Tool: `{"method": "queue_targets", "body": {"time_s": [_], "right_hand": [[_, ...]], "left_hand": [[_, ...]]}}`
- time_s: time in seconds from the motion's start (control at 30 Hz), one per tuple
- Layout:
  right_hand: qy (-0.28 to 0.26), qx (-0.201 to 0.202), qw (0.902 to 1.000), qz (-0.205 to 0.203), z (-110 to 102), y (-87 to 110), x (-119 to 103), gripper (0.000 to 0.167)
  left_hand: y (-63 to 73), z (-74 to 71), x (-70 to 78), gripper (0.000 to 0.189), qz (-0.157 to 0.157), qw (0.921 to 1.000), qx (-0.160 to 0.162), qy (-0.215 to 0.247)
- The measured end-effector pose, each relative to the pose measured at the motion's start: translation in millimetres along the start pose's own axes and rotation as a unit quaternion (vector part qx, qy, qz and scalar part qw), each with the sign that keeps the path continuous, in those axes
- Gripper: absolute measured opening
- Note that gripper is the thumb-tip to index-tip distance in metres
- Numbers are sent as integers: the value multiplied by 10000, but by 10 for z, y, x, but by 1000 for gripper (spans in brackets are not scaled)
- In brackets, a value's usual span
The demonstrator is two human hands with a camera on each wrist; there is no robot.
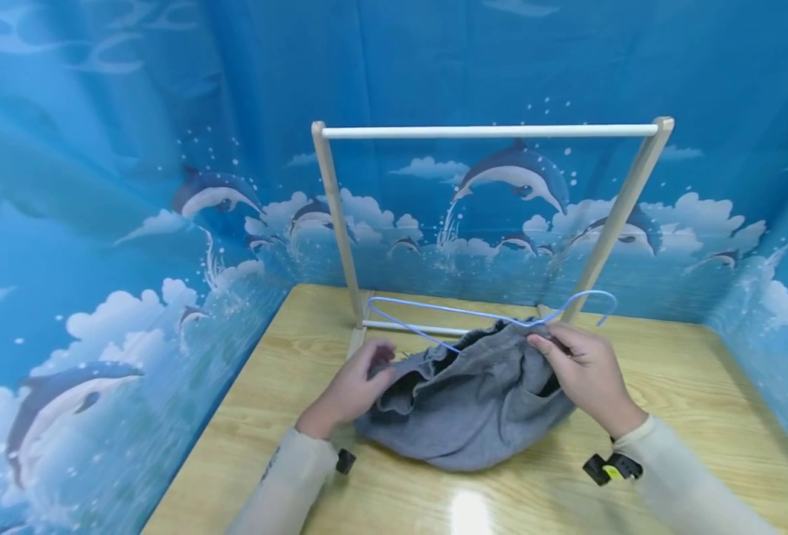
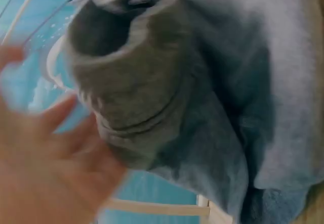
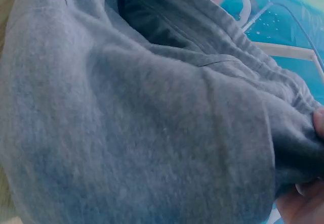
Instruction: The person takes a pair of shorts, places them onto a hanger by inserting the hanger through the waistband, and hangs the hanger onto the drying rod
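Where garment point(image 1: 467, 423) bunches, gray, wrinkled

We look into a screened-off booth point(image 1: 427, 67), set up like a small recording stage: dolphin-printed sheeting point(image 1: 99, 245) hangs at nine, twelve and three o'clock around our wood-grain worktop point(image 1: 240, 416); a black wrist camera point(image 1: 596, 469) shows near four.
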State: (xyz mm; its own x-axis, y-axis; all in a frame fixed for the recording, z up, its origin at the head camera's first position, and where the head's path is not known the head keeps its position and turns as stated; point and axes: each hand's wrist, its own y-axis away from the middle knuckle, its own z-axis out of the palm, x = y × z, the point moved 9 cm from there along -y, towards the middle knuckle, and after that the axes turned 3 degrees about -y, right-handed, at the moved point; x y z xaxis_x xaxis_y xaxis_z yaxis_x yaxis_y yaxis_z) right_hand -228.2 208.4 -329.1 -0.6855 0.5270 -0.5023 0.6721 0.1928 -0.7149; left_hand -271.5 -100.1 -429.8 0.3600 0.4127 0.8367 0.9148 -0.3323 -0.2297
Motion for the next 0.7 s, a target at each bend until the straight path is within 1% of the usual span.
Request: {"method": "queue_targets", "body": {"time_s": [0.03, 0.07, 0.1, 0.13, 0.17, 0.2, 0.3, 0.37, 0.43, 0.47, 0.57, 0.6, 0.67, 0.7], "right_hand": [[-1, 26, 10000, 14, -17, -4, 3, 25], [-3, 32, 10000, 26, -30, -6, 7, 25], [25, 28, 10000, 15, -39, -4, 9, 25], [52, -11, 10000, -10, -43, -1, 8, 25], [101, -59, 9999, -51, -46, 6, 6, 25], [158, -111, 9998, -105, -45, 16, 7, 25], [351, -382, 9981, -320, -35, 59, 8, 29], [399, -565, 9964, -482, -26, 96, 8, 31], [424, -749, 9940, -675, -14, 124, 0, 30], [441, -811, 9926, -787, -11, 136, -8, 27], [531, -907, 9876, -1168, -6, 157, -39, 7], [574, -911, 9855, -1309, -8, 161, -54, 9], [638, -901, 9822, -1521, -16, 162, -75, 24], [658, -897, 9807, -1608, -21, 162, -86, 30]], "left_hand": [[15, 83, -54, 45, -162, 9980, -351, -497], [34, 157, -93, 49, -230, 9931, -668, -940], [52, 212, -122, 52, -274, 9876, -894, -1264], [66, 249, -150, 51, -319, 9826, -1042, -1506], [78, 261, -168, 50, -369, 9803, -1086, -1609], [84, 254, -189, 45, -430, 9787, -1051, -1711], [89, 168, -208, 30, -510, 9783, -771, -1852], [85, 105, -217, 26, -509, 9790, -637, -1870], [76, 47, -197, 25, -437, 9810, -565, -1804], [76, 22, -194, 26, -443, 9824, -550, -1731], [85, -31, -188, 32, -594, 9878, -603, -1306], [89, -41, -184, 35, -652, 9888, -630, -1183], [101, -52, -207, 42, -860, 9896, -708, -911], [100, -52, -204, 44, -835, 9893, -766, -919]]}}
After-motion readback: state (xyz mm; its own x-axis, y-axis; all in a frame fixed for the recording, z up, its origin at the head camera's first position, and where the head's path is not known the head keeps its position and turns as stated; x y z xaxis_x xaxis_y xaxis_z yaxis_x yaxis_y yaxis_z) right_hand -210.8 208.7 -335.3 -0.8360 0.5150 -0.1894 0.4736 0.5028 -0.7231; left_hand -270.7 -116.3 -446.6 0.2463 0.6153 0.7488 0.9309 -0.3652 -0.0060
